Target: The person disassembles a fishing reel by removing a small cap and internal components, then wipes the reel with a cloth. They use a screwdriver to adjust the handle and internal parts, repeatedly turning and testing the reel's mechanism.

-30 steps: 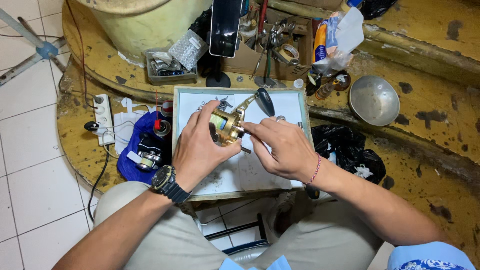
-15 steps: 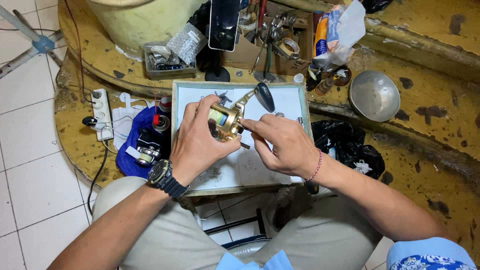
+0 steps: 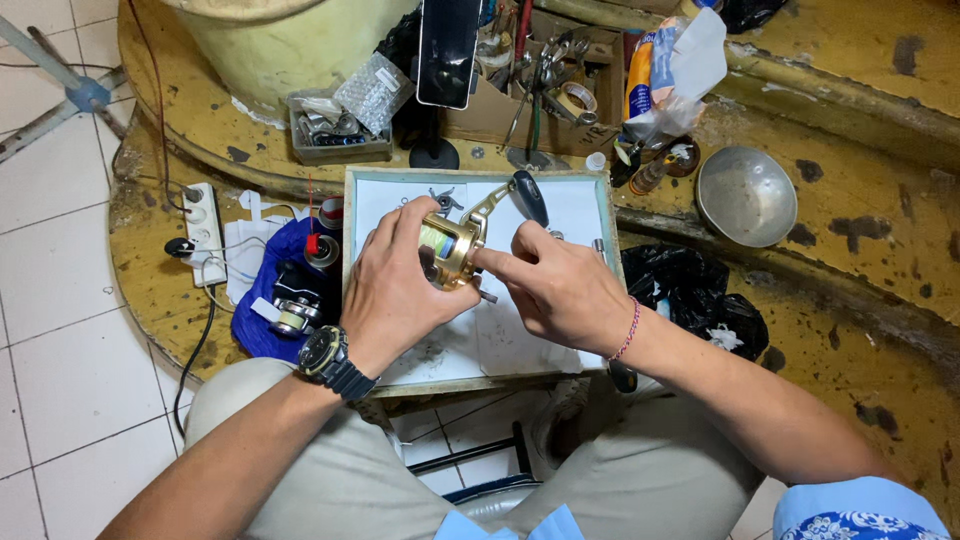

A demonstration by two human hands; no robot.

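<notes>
Over the white tray (image 3: 585, 215), left hand (image 3: 395, 285) clasps a gold fishing reel (image 3: 452, 248); right hand (image 3: 560, 290) pinches its side.

Two hands were in view, the left hand (image 3: 395, 290) and the right hand (image 3: 560, 290), with one gold fishing reel (image 3: 452, 245) between them. One white-lined tray (image 3: 590, 215) sat below. There was one metal bowl (image 3: 746, 195), one black plastic bag (image 3: 690, 295), one white power strip (image 3: 204, 232), one wristwatch (image 3: 325, 357) and one blue cloth (image 3: 265, 300).
</notes>
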